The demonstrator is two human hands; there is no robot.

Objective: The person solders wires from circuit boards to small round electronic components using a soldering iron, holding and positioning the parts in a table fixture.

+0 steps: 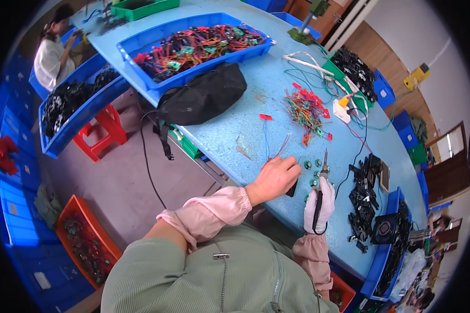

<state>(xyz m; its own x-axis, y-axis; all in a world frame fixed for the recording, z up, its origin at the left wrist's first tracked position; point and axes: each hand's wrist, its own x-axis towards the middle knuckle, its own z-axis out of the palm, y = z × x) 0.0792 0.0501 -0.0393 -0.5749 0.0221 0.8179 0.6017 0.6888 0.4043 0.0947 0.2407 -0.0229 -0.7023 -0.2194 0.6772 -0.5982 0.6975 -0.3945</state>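
My right hand (319, 207), in a white glove, is closed around a soldering iron (325, 169) whose metal tip points away from me over the table. My bare left hand (275, 179) is curled at the table's near edge, its fingers pinching thin wires (284, 144). From those fingers a strand runs to a red connector (266, 117) lying flat beyond. Small round green circuit boards (308, 165) sit between my two hands, several of them partly hidden by the iron and glove. A dark object (292, 189) shows partly beneath my left hand.
A pile of red-tipped wires (308, 112) lies farther out, near a black bag (203, 96) and a blue tray of wired boards (193, 49). Black plastic parts (363, 201) spread at the right. A cable (350, 175) crosses beside the iron. Another person (52, 57) sits at far left.
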